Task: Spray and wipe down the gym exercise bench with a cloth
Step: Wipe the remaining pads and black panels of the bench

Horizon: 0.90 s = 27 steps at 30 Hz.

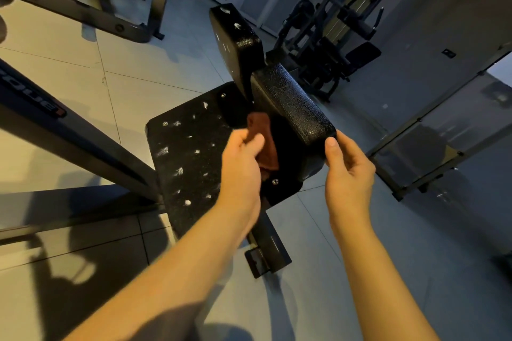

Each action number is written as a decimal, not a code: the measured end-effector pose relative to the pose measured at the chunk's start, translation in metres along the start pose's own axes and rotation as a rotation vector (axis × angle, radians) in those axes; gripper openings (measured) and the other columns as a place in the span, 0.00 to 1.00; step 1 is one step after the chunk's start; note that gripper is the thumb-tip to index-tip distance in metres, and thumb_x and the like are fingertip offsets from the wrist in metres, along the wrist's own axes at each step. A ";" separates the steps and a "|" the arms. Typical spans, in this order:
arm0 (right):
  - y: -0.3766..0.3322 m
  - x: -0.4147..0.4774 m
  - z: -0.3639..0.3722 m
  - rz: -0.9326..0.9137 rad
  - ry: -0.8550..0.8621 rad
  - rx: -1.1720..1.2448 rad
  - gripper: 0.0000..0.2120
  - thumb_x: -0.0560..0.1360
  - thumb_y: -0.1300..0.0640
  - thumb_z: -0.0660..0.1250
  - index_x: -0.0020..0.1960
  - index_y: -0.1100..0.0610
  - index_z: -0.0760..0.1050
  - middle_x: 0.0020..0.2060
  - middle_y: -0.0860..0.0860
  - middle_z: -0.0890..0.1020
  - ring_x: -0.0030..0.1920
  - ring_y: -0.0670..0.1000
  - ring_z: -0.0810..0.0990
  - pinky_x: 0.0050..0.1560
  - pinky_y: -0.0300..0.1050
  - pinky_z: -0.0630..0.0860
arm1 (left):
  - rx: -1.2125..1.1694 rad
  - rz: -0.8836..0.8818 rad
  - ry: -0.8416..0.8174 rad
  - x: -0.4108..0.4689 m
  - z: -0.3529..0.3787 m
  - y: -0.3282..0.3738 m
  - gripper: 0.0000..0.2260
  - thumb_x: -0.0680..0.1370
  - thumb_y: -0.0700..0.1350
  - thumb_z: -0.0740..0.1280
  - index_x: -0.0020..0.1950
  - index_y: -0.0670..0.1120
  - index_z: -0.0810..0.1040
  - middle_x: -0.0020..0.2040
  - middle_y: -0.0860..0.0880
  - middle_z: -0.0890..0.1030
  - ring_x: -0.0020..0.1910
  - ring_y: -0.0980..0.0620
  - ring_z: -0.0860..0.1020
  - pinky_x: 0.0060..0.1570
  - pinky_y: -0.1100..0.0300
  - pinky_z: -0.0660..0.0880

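Several large pale tiles make up the floor [69, 44], dim and shadowed, with a steel rack frame [83, 11] at upper left and a cable machine [338, 36] at upper right. At centre stands the black exercise bench [293, 108]. Its flat textured plate [188, 163] is flecked with white spots. The right hand [349, 171] grips the nearer pad's end. The left hand [241, 163] clutches a brown cloth [263, 141] over the plate, just left of that pad.

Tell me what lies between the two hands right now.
In the head view, the brown cloth gripped by the left hand, then the black pad whose near end the right hand holds.
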State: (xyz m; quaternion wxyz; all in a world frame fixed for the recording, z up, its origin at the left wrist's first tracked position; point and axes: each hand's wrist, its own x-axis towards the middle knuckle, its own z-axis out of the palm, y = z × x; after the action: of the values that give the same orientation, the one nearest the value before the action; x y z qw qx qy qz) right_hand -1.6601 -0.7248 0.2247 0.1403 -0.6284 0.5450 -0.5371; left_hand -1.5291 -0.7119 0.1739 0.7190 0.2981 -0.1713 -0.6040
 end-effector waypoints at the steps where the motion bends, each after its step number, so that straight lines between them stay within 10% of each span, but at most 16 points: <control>1: 0.000 -0.001 0.000 0.001 -0.012 0.001 0.14 0.83 0.56 0.65 0.67 0.50 0.79 0.58 0.42 0.84 0.61 0.39 0.81 0.59 0.34 0.76 | -0.012 0.017 0.002 0.007 0.000 0.007 0.07 0.84 0.44 0.61 0.55 0.47 0.79 0.54 0.40 0.82 0.53 0.45 0.81 0.57 0.47 0.76; 8: 0.002 -0.003 -0.006 0.020 -0.027 0.048 0.14 0.84 0.57 0.64 0.68 0.53 0.79 0.58 0.43 0.84 0.59 0.40 0.81 0.59 0.35 0.78 | 0.074 -0.007 -0.081 -0.027 0.020 -0.012 0.07 0.83 0.42 0.62 0.55 0.48 0.80 0.53 0.46 0.84 0.55 0.47 0.82 0.57 0.49 0.78; 17: 0.012 -0.005 -0.020 0.271 0.198 0.190 0.11 0.82 0.60 0.64 0.42 0.57 0.80 0.38 0.52 0.83 0.41 0.51 0.83 0.47 0.50 0.82 | 0.152 -0.253 -0.092 -0.023 -0.011 0.032 0.07 0.80 0.39 0.63 0.46 0.46 0.79 0.45 0.47 0.82 0.46 0.47 0.81 0.47 0.54 0.78; 20: 0.017 -0.014 -0.025 0.469 -0.054 0.378 0.05 0.79 0.62 0.68 0.50 0.61 0.82 0.43 0.58 0.86 0.47 0.58 0.86 0.51 0.52 0.83 | 0.315 -0.279 -0.232 -0.017 -0.017 0.053 0.07 0.78 0.39 0.63 0.42 0.48 0.77 0.43 0.47 0.80 0.47 0.46 0.79 0.49 0.52 0.76; 27: 0.024 -0.033 -0.037 0.484 -0.564 0.589 0.25 0.73 0.57 0.71 0.69 0.61 0.76 0.62 0.60 0.83 0.63 0.58 0.82 0.65 0.53 0.78 | 0.662 -0.278 -0.494 -0.014 -0.003 0.082 0.07 0.78 0.42 0.62 0.41 0.48 0.76 0.39 0.48 0.78 0.40 0.49 0.78 0.46 0.53 0.75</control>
State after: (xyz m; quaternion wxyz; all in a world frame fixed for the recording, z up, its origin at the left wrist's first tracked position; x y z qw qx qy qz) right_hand -1.6981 -0.6906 0.2038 0.5762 -0.5381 0.4409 -0.4290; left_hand -1.4673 -0.6896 0.2254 0.4339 0.3792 -0.4810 -0.6608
